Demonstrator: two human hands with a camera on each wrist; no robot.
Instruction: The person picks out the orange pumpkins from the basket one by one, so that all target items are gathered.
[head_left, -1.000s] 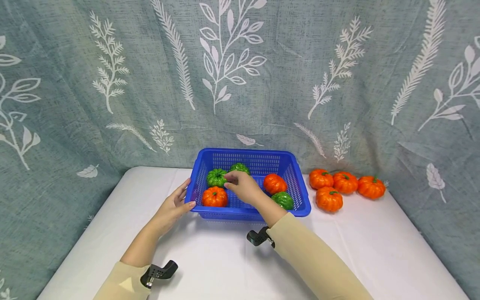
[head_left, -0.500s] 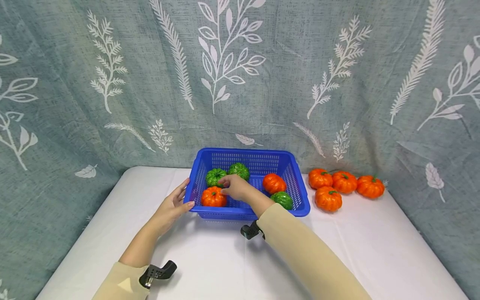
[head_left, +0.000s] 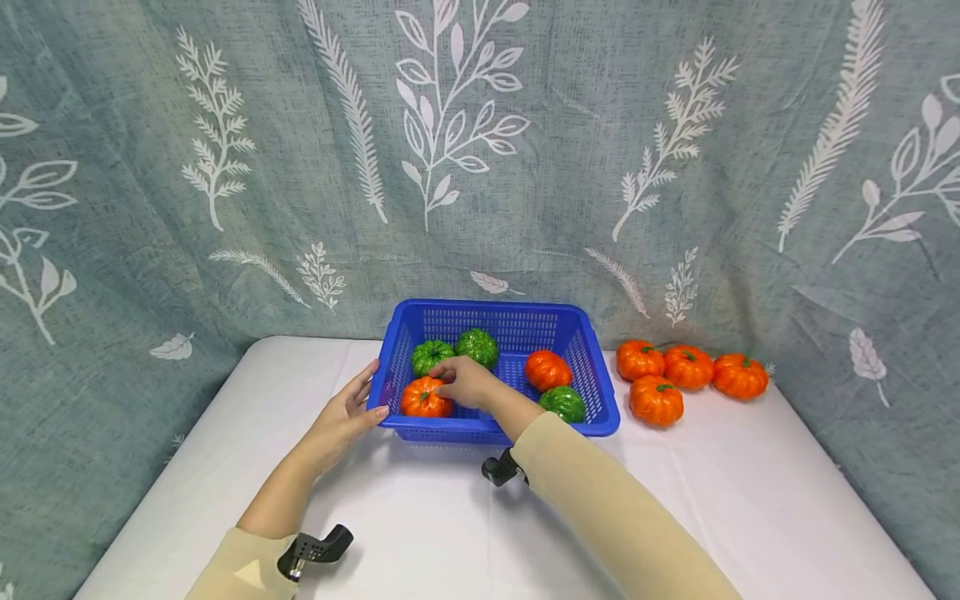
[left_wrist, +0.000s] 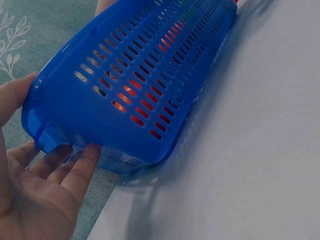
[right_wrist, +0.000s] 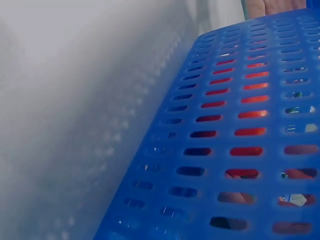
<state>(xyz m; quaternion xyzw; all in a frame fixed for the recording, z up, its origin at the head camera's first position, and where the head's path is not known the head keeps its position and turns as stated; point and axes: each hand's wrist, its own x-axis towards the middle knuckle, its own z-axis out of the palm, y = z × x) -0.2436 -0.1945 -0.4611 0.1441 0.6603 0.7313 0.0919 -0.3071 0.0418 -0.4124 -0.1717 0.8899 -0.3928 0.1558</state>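
A blue perforated plastic basket (head_left: 495,423) stands on the table with small pumpkins inside. My left hand (head_left: 342,422) grips its left end, thumb on the rim; in the left wrist view the fingers (left_wrist: 80,175) lie against the end wall. Inside, my right hand (head_left: 474,385) has its fingers and thumb round the upper right of an orange pumpkin (head_left: 424,402) at the front left. Two green pumpkins (head_left: 432,357) sit behind it. Another orange pumpkin (head_left: 548,370) and a green one (head_left: 563,403) lie to the right. The right wrist view shows the basket wall (right_wrist: 215,145), hiding that hand's fingertips.
Several orange pumpkins (head_left: 656,402) stand in a group on the white table (head_left: 420,517), right of the basket. A grey-green curtain (head_left: 555,150) with white leaf prints hangs behind and at both sides.
My right hand has moved left and toward me, from beside the green pumpkins to the front left orange pumpkin, whose stem now tips slightly toward me. The left hand stays on the basket.
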